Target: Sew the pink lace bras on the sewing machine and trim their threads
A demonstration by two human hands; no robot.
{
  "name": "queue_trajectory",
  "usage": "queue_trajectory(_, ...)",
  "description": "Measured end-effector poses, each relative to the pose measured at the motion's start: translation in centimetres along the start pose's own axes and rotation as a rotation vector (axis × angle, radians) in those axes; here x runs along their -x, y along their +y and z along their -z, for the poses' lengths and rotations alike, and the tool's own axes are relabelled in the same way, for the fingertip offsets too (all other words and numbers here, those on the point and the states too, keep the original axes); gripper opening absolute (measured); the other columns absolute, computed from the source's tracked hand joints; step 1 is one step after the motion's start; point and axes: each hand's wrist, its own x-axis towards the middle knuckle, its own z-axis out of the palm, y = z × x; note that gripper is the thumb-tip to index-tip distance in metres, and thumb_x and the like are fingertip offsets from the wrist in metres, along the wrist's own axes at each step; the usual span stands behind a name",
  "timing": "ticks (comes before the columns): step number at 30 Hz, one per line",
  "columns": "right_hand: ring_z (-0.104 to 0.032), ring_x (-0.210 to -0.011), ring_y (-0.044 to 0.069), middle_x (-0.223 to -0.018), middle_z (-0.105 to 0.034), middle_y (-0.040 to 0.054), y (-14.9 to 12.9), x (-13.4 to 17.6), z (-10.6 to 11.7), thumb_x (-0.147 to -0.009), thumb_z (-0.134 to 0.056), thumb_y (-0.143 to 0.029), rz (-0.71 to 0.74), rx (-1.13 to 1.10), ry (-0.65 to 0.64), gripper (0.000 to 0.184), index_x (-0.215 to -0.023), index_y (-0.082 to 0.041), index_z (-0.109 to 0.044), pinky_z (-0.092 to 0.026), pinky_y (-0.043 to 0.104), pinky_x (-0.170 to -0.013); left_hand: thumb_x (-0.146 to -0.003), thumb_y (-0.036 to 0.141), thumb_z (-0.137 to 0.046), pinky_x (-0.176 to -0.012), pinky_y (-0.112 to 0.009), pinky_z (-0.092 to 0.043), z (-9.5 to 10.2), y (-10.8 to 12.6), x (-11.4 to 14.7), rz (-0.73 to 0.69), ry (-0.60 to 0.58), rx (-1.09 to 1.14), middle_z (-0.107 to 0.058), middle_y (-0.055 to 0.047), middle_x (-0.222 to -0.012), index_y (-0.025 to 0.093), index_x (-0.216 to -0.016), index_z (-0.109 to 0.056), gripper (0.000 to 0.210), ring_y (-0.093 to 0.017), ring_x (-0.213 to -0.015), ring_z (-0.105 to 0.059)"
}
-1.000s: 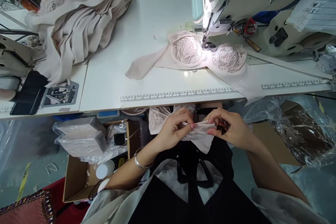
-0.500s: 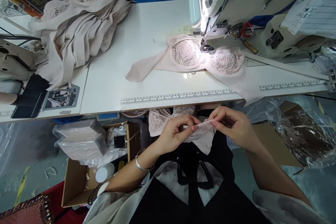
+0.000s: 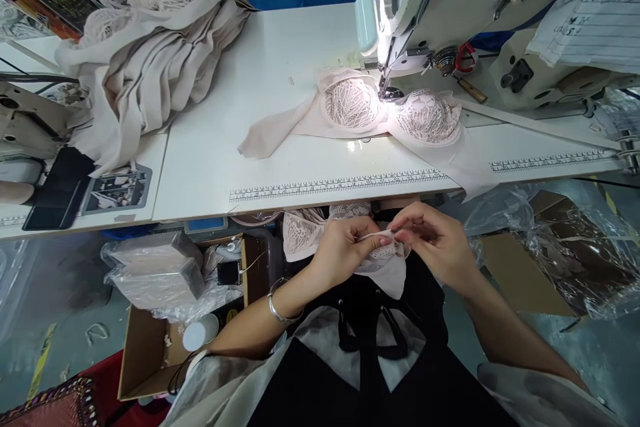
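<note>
My left hand [image 3: 345, 248] pinches the edge of a pale pink lace bra [image 3: 387, 273] over my lap, below the table's front edge. Close beside it, my right hand [image 3: 434, 240] grips the same edge between thumb and fingers. One lace cup [image 3: 303, 232] of pale fabric shows to the left of my hands. The rest of this piece is partly hidden by my fingers. On the table, another bra [image 3: 354, 103] lies spread under the needle of the sewing machine [image 3: 425, 20], lit by its lamp, with neither hand on it.
A stack of pale bra pieces [image 3: 165, 60] lies at the table's left. A printed ruler [image 3: 340, 185] runs along the front edge. Left below stands a cardboard box [image 3: 135, 353] with plastic-wrapped packs [image 3: 155, 270]; at right is another open box [image 3: 525, 273]. A phone [image 3: 59, 190] rests far left.
My hands have come closer together along the fabric edge, the left moving right and the right slightly left. The bra under the needle has stayed in place.
</note>
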Motion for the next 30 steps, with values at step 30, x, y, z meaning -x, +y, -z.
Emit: queue_trajectory(30, -0.035, -0.048, 0.011, -0.058, -0.039, -0.0078, 2.9, 0.7, -0.2, -0.093, -0.054, -0.070, -0.066, -0.073, 0.086, 0.046, -0.087, -0.024, -0.057, -0.028, 0.025, -0.047, -0.078, 0.035, -0.078, -0.059, -0.021, -0.050, 0.5, -0.1, -0.4, 0.035, 0.057, 0.168, -0.078, -0.005, -0.073, 0.015, -0.076, -0.081, 0.020, -0.016, -0.067, -0.067)
